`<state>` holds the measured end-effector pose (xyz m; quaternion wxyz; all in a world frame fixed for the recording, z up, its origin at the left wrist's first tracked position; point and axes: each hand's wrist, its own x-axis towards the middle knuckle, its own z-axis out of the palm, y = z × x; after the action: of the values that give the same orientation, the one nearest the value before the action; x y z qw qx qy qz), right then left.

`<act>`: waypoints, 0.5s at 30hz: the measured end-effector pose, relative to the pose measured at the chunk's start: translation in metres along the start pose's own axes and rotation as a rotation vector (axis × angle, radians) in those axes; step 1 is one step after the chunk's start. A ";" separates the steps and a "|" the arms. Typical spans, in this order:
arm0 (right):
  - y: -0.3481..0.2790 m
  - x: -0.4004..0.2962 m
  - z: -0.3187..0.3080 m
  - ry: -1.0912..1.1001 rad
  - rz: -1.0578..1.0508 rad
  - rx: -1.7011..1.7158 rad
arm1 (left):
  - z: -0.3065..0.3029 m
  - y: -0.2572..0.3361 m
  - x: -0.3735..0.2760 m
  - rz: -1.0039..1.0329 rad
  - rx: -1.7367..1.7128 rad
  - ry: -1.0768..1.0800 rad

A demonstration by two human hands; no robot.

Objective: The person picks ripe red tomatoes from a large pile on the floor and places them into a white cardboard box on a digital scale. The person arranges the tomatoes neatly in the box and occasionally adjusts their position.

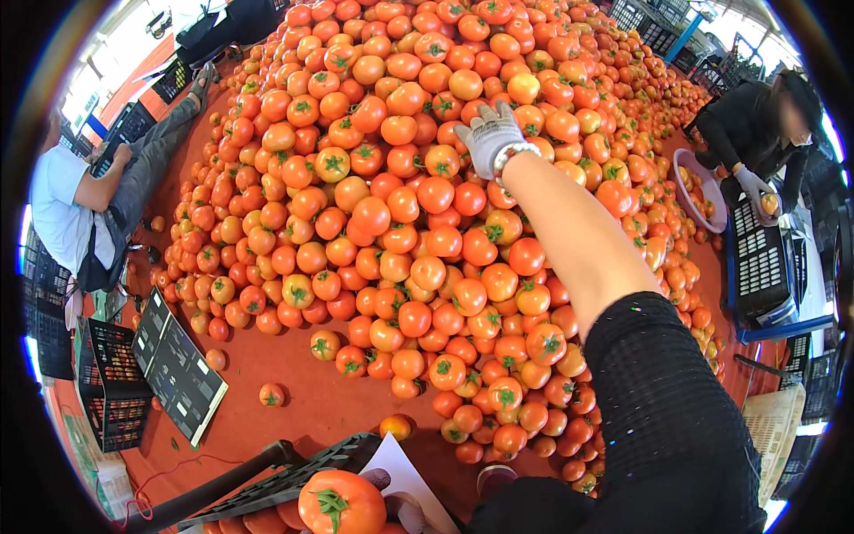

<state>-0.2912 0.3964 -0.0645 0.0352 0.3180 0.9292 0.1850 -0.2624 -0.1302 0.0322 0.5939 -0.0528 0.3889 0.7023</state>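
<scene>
A large heap of red and orange tomatoes (400, 203) covers the red floor before me. My right hand (492, 139), in a grey glove with a beaded bracelet at the wrist, reaches onto the upper middle of the heap, fingers spread over the tomatoes; no tomato shows in its grip. At the bottom edge my left hand (403, 510), in a dark glove and partly hidden, holds a large red tomato (343, 502) with a green calyx. This hand is over a black plastic crate (333, 457) holding more tomatoes, with a white sheet (407, 477) at its side.
Left, a seated person (80, 193) stretches their legs beside the heap. Black crates (113, 394) and a dark printed board (179, 367) stand at lower left. Right, a gloved person (747, 127) holds a tomato near a pink basin (690, 193) and black crate (760, 260). Loose tomatoes (271, 395) lie on the floor.
</scene>
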 end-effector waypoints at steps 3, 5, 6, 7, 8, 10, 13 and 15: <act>-0.008 0.004 0.037 0.127 0.079 -0.124 | 0.007 0.005 0.000 -0.019 0.132 0.060; 0.003 0.009 0.044 0.015 0.142 -0.084 | 0.013 0.009 0.002 -0.037 0.236 0.081; -0.006 0.005 0.029 -0.070 0.095 -0.078 | 0.014 0.010 0.001 -0.043 0.285 0.117; -0.012 -0.002 0.014 -0.158 0.060 -0.087 | 0.014 0.012 0.000 -0.050 0.353 0.143; -0.010 -0.013 0.012 -0.216 -0.031 -0.108 | 0.014 0.013 0.000 -0.059 0.418 0.161; -0.011 -0.057 0.022 0.005 0.049 0.089 | 0.012 0.006 -0.001 -0.005 0.299 0.158; -0.015 -0.124 0.043 0.252 -0.060 0.428 | 0.011 0.004 0.008 0.041 0.117 0.064; -0.029 -0.188 0.020 0.196 -0.093 0.784 | 0.008 0.002 0.017 0.000 -0.041 -0.085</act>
<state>-0.1546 0.2684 -0.1039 -0.1693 0.2460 0.9416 -0.1555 -0.2658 -0.1117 0.0290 0.6088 -0.0353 0.3487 0.7118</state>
